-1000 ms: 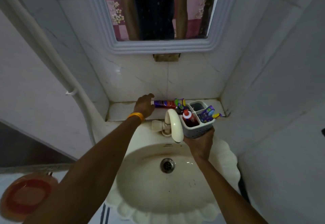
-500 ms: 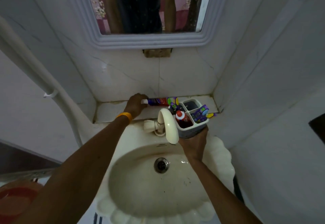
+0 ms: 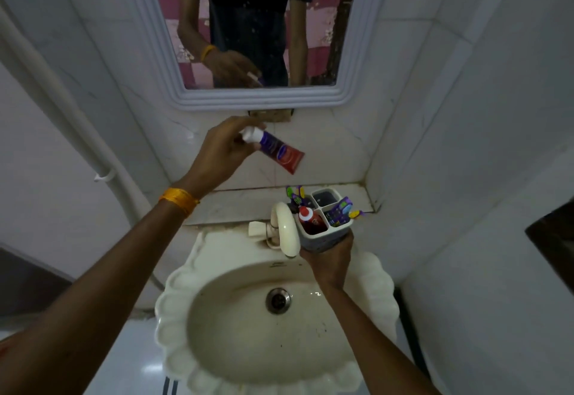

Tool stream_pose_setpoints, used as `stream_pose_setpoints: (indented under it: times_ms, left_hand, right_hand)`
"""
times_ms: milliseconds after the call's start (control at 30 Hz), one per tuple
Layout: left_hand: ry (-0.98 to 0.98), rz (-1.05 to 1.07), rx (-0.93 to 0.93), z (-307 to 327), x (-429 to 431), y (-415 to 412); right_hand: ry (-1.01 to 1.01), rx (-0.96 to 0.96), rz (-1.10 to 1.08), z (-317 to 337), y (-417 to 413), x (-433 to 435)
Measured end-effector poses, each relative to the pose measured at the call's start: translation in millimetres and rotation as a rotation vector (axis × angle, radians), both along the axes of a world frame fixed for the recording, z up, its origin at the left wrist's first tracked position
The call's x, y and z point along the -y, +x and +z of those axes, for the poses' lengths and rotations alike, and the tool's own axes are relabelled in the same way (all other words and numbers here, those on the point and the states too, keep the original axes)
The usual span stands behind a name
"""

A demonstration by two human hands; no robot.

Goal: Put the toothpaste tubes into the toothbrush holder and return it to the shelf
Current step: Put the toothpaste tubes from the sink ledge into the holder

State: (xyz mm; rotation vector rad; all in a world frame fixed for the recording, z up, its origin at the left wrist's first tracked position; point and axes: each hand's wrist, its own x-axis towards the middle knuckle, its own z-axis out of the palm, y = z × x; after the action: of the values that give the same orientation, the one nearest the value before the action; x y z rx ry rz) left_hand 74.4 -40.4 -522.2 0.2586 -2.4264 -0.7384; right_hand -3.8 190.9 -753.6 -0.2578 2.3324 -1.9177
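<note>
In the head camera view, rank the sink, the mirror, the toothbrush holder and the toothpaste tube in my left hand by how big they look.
1. sink and mirror: alike, unranked, since the mirror is cut off at the top.
2. toothbrush holder
3. toothpaste tube, only slightly smaller and unsure, since the left hand hides part of it.

The narrow white marble shelf (image 3: 242, 205) runs along the foot of the tiled back wall, from the left wall to the right-hand corner. Dark grime lines its back edge, its front edge and the right corner. Its left and middle stretches show bare stone. Over its right end sits a pale grey plastic four-compartment toothbrush holder (image 3: 329, 239), gripped from below by the right hand (image 3: 332, 261); whether it touches the shelf cannot be told.
</note>
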Motion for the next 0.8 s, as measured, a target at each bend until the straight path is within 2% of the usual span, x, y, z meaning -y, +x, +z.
stream_pose_setpoints:
  times_ms: [133,333,567,800]
  left_hand:
    - [-0.055,-0.103,0.039,8.3,-24.6,-33.9]
    - [-0.186,-0.195,0.305,-11.0,-45.2,-73.8]
    - [-0.165,-0.188,0.349,-6.1,-52.3,-92.0]
    - [-0.201,-0.194,0.477,-18.1,-56.0,-107.0]
  right_hand:
    - [0.007,-0.027,0.008,-4.0,-0.8,-0.8]
    - [0.005,-0.042,0.02,-7.0,-0.9,0.4]
    - [0.001,-0.06,0.025,-8.8,-0.8,-1.2]
    - [0.002,-0.055,0.029,-6.7,-1.9,-1.3]
